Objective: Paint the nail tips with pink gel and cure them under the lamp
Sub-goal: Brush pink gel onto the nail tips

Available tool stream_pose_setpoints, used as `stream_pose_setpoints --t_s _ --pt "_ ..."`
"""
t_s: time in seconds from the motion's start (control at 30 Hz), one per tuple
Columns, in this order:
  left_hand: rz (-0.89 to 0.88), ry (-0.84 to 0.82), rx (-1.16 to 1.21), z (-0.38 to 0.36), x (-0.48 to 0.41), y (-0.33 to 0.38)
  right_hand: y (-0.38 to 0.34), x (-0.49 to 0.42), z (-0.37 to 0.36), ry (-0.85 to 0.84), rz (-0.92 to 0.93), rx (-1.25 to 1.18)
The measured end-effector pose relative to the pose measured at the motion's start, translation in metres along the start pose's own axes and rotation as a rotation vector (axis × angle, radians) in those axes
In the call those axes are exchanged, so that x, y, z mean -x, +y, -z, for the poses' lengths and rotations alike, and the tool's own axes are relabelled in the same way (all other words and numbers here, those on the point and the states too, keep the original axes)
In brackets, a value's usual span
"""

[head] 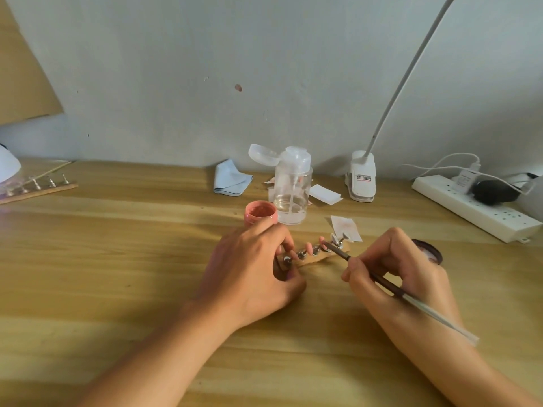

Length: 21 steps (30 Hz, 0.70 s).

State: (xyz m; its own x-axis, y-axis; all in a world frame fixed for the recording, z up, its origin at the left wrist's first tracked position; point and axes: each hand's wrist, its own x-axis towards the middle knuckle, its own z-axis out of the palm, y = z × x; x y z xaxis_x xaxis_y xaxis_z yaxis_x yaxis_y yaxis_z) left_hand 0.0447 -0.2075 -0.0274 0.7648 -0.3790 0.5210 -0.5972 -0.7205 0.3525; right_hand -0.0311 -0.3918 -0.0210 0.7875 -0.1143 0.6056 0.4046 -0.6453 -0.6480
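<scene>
The left hand covers the near end of the wooden strip. The right hand hides most of a dark round lid, perhaps a jar's. The white lamp is cut off by the left edge. The pale tail of the brush is blurred.
</scene>
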Motion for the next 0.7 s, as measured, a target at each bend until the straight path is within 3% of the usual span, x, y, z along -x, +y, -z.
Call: stream_pose_setpoints --t_s 0.33,0.7 --pt "0.010 -0.021 0.009 0.0010 0.0006 0.0012 0.0051 -0.0014 0.0012 0.178 -0.148 -0.065" --pt "0.007 -0.028 -0.015 0.0001 0.0004 0.0008 0.0069 -0.0039 -0.0014 0.127 -0.192 -0.054"
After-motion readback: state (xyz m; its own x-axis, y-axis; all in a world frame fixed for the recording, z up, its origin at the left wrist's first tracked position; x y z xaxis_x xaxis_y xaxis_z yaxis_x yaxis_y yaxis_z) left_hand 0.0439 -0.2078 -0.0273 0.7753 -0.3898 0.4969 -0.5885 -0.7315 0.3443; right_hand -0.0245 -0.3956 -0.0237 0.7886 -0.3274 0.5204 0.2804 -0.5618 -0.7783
